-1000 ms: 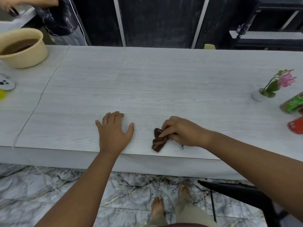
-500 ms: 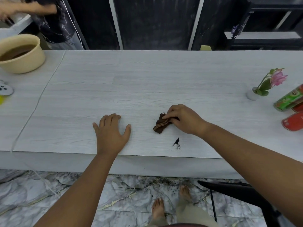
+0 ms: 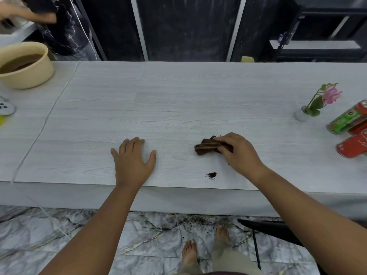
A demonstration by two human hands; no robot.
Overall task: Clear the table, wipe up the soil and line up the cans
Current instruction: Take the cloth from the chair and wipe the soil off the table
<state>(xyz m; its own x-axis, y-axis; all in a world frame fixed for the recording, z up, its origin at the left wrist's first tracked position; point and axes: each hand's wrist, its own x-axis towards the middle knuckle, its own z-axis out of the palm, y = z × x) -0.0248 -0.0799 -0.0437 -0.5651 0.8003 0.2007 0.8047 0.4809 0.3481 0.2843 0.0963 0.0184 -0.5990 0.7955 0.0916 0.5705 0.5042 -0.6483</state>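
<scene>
Right hand point(image 3: 239, 153) clutching brown cloth point(image 3: 206, 147) near table point(image 3: 178, 100) front edge, soil speck point(image 3: 211, 175) just beside, left hand point(image 3: 133, 161) flat, fingers spread, 3 cans point(image 3: 349, 128) apparently toppled at right edge.

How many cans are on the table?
3 show, all lying at the right edge: a green can, a red can nearer, another red one between. More may be cut off.

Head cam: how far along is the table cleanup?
Done: most of the pale wood-grain table looks bare and clean. In hand: the right hand has a grip on a crumpled brown cloth; the left hand lies flat. Left: a small dark soil patch near the front edge, and the red and green cans lying tipped at the right.
</scene>
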